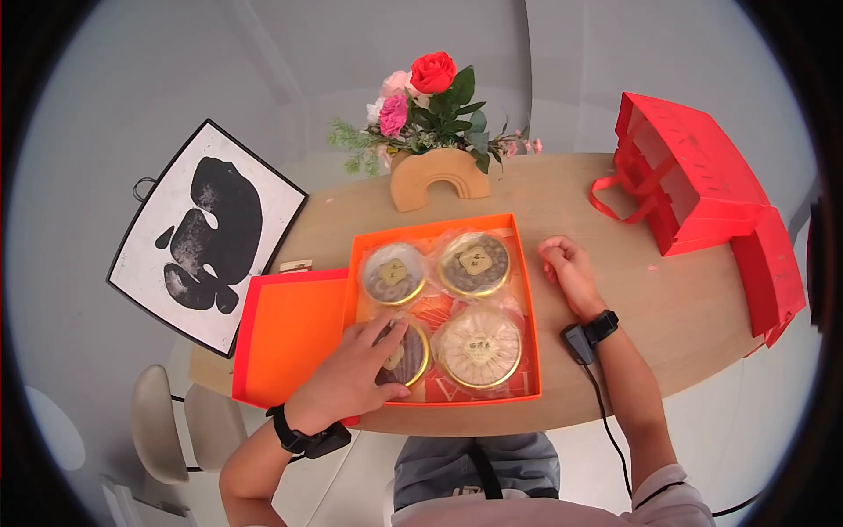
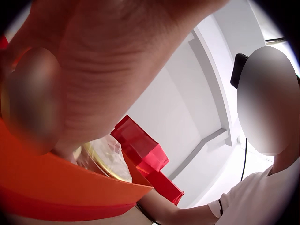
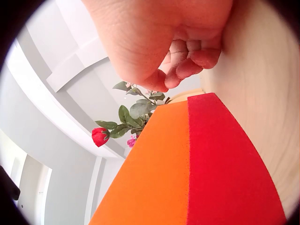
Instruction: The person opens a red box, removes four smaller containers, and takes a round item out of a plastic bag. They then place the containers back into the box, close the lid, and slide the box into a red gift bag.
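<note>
An orange box point(image 1: 537, 351) on the table holds several round, gold-rimmed tins in clear wrapping. My left hand point(image 1: 347, 373) grips the near-left tin point(image 1: 416, 358), thumb at its near edge and fingers across its far side. Part of that tin is hidden under the hand. Beside it lies a tin with a pale pleated top point(image 1: 479, 348). Behind are a tin at the far left point(image 1: 393, 274) and another at the far right point(image 1: 474, 263), each with a gold label. To the right of the box, my right hand point(image 1: 571, 272) rests on the table, fingers loosely curled, holding nothing.
An orange panel with a red edge point(image 1: 294, 329) lies left of the box. Behind stands a wooden arch vase point(image 1: 439, 176) with flowers. A framed black-and-white picture point(image 1: 219, 233) is at the left, a red gift bag point(image 1: 694, 167) at the right. A cable point(image 1: 606, 413) trails from my right wrist.
</note>
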Action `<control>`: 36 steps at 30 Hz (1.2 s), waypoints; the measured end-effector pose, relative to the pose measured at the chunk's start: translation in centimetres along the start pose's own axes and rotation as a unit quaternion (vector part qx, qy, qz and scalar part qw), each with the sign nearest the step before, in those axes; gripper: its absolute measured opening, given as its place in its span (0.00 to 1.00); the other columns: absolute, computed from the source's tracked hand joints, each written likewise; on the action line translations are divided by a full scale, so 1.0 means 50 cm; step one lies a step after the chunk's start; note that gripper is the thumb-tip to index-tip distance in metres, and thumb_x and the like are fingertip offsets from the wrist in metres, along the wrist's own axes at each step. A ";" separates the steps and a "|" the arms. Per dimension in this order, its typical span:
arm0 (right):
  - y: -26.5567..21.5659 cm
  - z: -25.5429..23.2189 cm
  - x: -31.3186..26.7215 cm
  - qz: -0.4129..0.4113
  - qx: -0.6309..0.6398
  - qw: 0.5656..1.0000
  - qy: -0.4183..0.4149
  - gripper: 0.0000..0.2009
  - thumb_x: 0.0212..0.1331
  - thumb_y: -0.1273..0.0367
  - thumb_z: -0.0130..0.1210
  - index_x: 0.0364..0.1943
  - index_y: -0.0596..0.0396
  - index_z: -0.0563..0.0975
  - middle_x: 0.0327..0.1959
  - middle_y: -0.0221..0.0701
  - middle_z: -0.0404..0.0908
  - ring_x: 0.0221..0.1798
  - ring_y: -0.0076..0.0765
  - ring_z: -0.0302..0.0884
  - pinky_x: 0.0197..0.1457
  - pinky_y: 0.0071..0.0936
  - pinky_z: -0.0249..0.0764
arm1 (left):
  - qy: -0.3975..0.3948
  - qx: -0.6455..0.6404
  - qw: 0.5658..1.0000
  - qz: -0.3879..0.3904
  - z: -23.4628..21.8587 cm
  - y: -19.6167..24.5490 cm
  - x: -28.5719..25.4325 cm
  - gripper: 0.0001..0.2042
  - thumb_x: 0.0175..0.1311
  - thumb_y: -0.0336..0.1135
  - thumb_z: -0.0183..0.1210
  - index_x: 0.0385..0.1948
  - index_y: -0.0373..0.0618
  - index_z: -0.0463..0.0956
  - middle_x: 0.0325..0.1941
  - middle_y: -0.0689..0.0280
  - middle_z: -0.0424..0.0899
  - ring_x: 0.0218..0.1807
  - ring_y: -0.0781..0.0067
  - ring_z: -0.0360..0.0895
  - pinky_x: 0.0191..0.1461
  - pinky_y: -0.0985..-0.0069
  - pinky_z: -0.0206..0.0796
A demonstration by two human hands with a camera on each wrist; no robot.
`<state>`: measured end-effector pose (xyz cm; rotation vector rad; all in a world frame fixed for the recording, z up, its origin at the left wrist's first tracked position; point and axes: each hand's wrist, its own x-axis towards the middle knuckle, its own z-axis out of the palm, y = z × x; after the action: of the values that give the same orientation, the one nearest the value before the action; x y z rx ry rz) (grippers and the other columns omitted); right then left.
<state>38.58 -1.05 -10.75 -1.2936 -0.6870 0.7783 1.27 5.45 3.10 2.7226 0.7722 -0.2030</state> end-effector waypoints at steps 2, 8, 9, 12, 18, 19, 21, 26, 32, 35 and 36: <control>-0.012 0.001 -0.007 0.026 -0.023 0.999 -0.007 0.06 0.68 0.69 0.57 0.40 0.56 0.79 0.21 0.19 0.74 0.21 0.12 0.65 0.24 0.16 0.59 | 0.021 -0.024 0.999 0.007 0.006 -0.010 -0.005 0.45 0.54 0.47 0.73 0.74 0.43 0.60 0.79 0.53 0.57 0.71 0.43 0.64 0.73 0.59 0.63; -0.004 -0.001 -0.006 0.010 -0.042 0.999 -0.016 0.06 0.68 0.68 0.58 0.40 0.55 0.79 0.18 0.15 0.71 0.18 0.10 0.60 0.21 0.17 0.53 | 0.080 -0.049 0.995 0.016 0.008 -0.006 -0.020 0.38 0.55 0.46 0.74 0.69 0.44 0.70 0.75 0.54 0.67 0.72 0.49 0.66 0.75 0.59 0.61; -0.004 0.000 -0.005 0.010 -0.041 0.999 -0.015 0.06 0.68 0.68 0.58 0.40 0.55 0.79 0.18 0.15 0.71 0.18 0.10 0.60 0.21 0.17 0.53 | 0.079 -0.048 0.996 0.017 0.005 -0.001 -0.029 0.38 0.55 0.46 0.74 0.69 0.44 0.70 0.75 0.54 0.67 0.72 0.49 0.66 0.75 0.59 0.61; 0.001 -0.003 -0.006 0.013 -0.048 0.999 -0.003 0.06 0.68 0.68 0.58 0.40 0.55 0.79 0.18 0.15 0.70 0.18 0.10 0.58 0.21 0.18 0.51 | 0.172 -0.043 0.984 -0.015 0.000 0.020 -0.075 0.30 0.57 0.39 0.73 0.61 0.39 0.75 0.71 0.54 0.73 0.67 0.51 0.73 0.70 0.62 0.66; 0.006 -0.004 0.000 0.009 -0.053 0.998 -0.014 0.06 0.68 0.68 0.58 0.40 0.55 0.79 0.18 0.15 0.71 0.19 0.10 0.60 0.22 0.17 0.52 | 0.521 -0.355 0.746 -0.213 0.113 -0.050 -0.236 0.10 0.64 0.27 0.66 0.45 0.41 0.77 0.43 0.66 0.82 0.40 0.75 0.79 0.49 0.76 0.73; 0.011 -0.004 0.001 -0.002 -0.060 0.998 -0.014 0.05 0.68 0.68 0.57 0.40 0.55 0.79 0.19 0.16 0.71 0.18 0.10 0.60 0.21 0.16 0.52 | 0.520 -0.353 0.747 -0.217 0.136 -0.060 -0.261 0.10 0.64 0.27 0.66 0.45 0.41 0.77 0.43 0.66 0.82 0.40 0.75 0.79 0.49 0.76 0.73; 0.015 0.000 0.001 -0.009 -0.065 0.998 -0.020 0.05 0.69 0.68 0.56 0.41 0.55 0.79 0.19 0.16 0.71 0.17 0.11 0.60 0.19 0.16 0.52 | 0.574 -0.500 0.598 -0.253 0.183 -0.077 -0.309 0.04 0.70 0.28 0.61 0.41 0.45 0.76 0.38 0.69 0.80 0.37 0.78 0.78 0.45 0.78 0.73; -0.001 0.004 -0.004 0.012 -0.059 0.998 -0.017 0.05 0.68 0.69 0.57 0.41 0.56 0.79 0.20 0.17 0.73 0.19 0.11 0.64 0.22 0.15 0.56 | 0.553 -0.589 0.495 -0.321 0.298 -0.113 -0.340 0.07 0.70 0.33 0.63 0.42 0.46 0.74 0.38 0.69 0.80 0.38 0.77 0.79 0.41 0.78 0.75; -0.007 0.002 -0.007 0.018 -0.043 0.998 -0.031 0.06 0.70 0.68 0.57 0.41 0.55 0.79 0.19 0.17 0.73 0.19 0.11 0.63 0.19 0.14 0.55 | 0.491 -0.626 0.459 -0.394 0.274 -0.114 -0.278 0.16 0.69 0.41 0.66 0.45 0.40 0.72 0.40 0.64 0.77 0.41 0.67 0.82 0.47 0.72 0.81; -0.004 -0.001 -0.006 0.017 -0.050 0.998 -0.031 0.06 0.70 0.67 0.57 0.41 0.55 0.79 0.19 0.18 0.73 0.18 0.11 0.63 0.19 0.14 0.55 | 0.461 -0.629 0.473 -0.411 0.289 -0.147 -0.280 0.19 0.66 0.43 0.68 0.45 0.38 0.72 0.41 0.62 0.77 0.40 0.64 0.83 0.45 0.70 0.82; -0.004 -0.001 -0.004 0.015 -0.051 0.998 -0.032 0.06 0.70 0.67 0.57 0.41 0.55 0.79 0.19 0.18 0.73 0.18 0.11 0.63 0.19 0.14 0.55 | 0.445 -0.631 0.477 -0.420 0.290 -0.156 -0.284 0.18 0.65 0.42 0.67 0.44 0.38 0.72 0.41 0.62 0.77 0.40 0.64 0.83 0.44 0.69 0.82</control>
<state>38.54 -1.26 -10.56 -1.3788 -0.7667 0.8210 -15.62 0.08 -9.48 0.6599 1.5313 1.1845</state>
